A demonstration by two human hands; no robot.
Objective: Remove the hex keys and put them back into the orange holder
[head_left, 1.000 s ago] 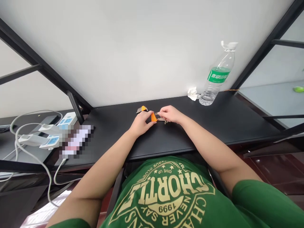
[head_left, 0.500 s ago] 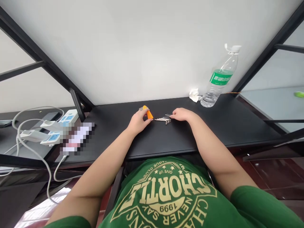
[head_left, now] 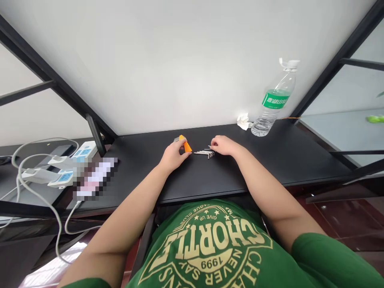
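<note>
An orange holder (head_left: 187,146) is gripped between the thumb and fingers of my left hand (head_left: 174,155), with small metal pieces showing at its far left end. Just right of it, several L-shaped metal keys (head_left: 205,153) lie side by side on the black table (head_left: 207,180). My right hand (head_left: 222,145) is at the right end of these keys, its fingers pinched together at a thin metal key (head_left: 209,147). The fingertips partly hide that key's end.
A clear water bottle (head_left: 271,108) and crumpled white tissue (head_left: 244,121) stand by the wall at the right. On the left are a pixelated phone-like object (head_left: 97,178), a power strip (head_left: 85,150) and white cables (head_left: 57,212). Black metal frames flank the table.
My right hand has moved slightly left, closer to the row of keys. My left hand still holds the orange holder, and the whole view has shifted a little.
</note>
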